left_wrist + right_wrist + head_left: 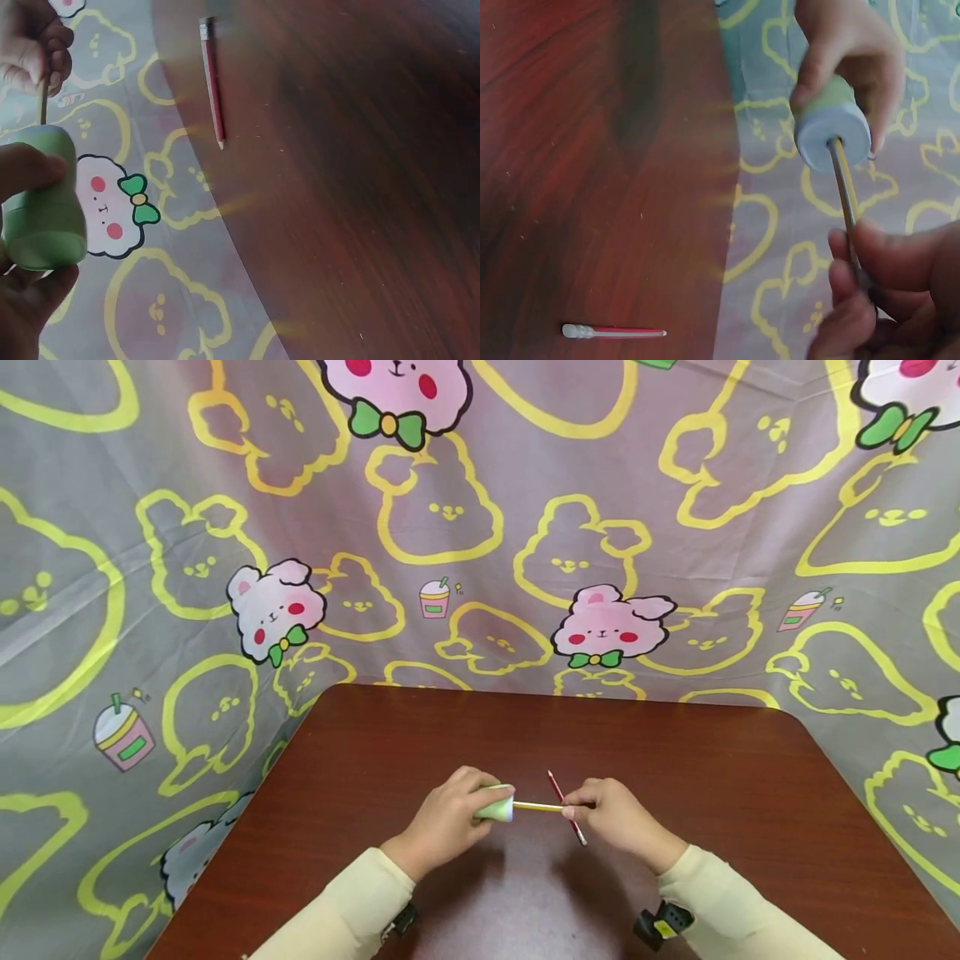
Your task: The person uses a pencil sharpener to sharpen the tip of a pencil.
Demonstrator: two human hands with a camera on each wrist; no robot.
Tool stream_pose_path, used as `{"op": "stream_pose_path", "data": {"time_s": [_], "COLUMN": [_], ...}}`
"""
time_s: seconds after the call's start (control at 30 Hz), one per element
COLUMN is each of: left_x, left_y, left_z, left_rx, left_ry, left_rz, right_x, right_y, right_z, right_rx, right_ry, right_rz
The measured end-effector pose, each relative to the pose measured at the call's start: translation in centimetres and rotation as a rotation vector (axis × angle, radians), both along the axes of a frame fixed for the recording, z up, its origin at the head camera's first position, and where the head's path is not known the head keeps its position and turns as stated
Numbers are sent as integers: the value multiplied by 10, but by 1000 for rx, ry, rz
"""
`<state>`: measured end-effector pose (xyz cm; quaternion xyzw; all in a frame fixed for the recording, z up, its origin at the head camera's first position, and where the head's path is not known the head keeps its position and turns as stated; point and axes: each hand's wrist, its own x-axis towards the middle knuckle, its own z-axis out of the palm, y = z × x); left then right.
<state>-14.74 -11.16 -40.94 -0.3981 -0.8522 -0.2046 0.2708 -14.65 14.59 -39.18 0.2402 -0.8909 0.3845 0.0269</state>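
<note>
My left hand [455, 811] grips a green pencil sharpener [495, 807] with a pale, round end face that has a hole in it. Into that hole runs the tip of a yellow pencil [846, 181], level between the two hands above the table. The pencil's other end is pinched between thumb and fingers of my right hand [611, 817]. The left wrist view shows the thumb laid along the side of the sharpener [46, 214]. Beyond the right fingertips a red pencil [214, 94] with a white eraser end lies on the table.
The brown wooden table [420, 727] has rounded far corners. A grey cloth [480, 527] with yellow outlines and cartoon bear faces hangs behind it and along both sides. Dark straps with small devices [663, 925] sit at both wrists, below pale sleeves.
</note>
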Motion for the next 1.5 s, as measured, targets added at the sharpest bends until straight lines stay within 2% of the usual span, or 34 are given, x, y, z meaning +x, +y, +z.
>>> {"op": "stream_pose_path", "data": {"time_s": [0.17,0.27,0.33,0.37,0.43,0.5,0.6,0.73,0.8,0.9,1.1,1.23,1.33,1.4,1.43,1.5], "left_x": [-2,-4,-5,-5,-5,-5,-4,-4,-4,-4,-5,-4,-4,-3,-3,-3], "left_y": [0,0,0,0,-1,-2,-4,-6,-6,-7,-7,-7,-7,-7,-6,-5], "left_z": [-3,-2,-2,-3,-3,-4,-2,3,6,8,12,12,10,8,7,5], "left_rx": [-12,-16,-9,0,20,42,79,144,168,187,209,184,144,111,94,64], "left_ry": [124,157,153,127,63,-15,-144,-307,-369,-434,-491,-461,-386,-303,-254,-150], "left_rz": [-40,-57,-52,-42,-14,13,36,44,38,20,-6,-5,2,3,4,-3], "right_x": [-4,-6,-8,-9,-10,-10,-8,-8,-9,-11,-13,-12,-9,-7,-5,-3], "right_y": [3,4,5,6,6,6,4,4,4,3,1,-1,-3,-2,-2,-1], "right_z": [6,6,5,5,2,0,-5,-11,-14,-16,-17,-16,-16,-17,-17,-15], "right_rx": [-75,-142,-148,-131,-76,-8,92,146,131,102,74,71,76,80,75,49], "right_ry": [-298,-450,-479,-453,-344,-176,155,655,825,944,1048,1045,978,873,789,541], "right_rz": [-18,-38,-36,-17,9,20,38,61,71,78,75,85,90,93,96,105]}}
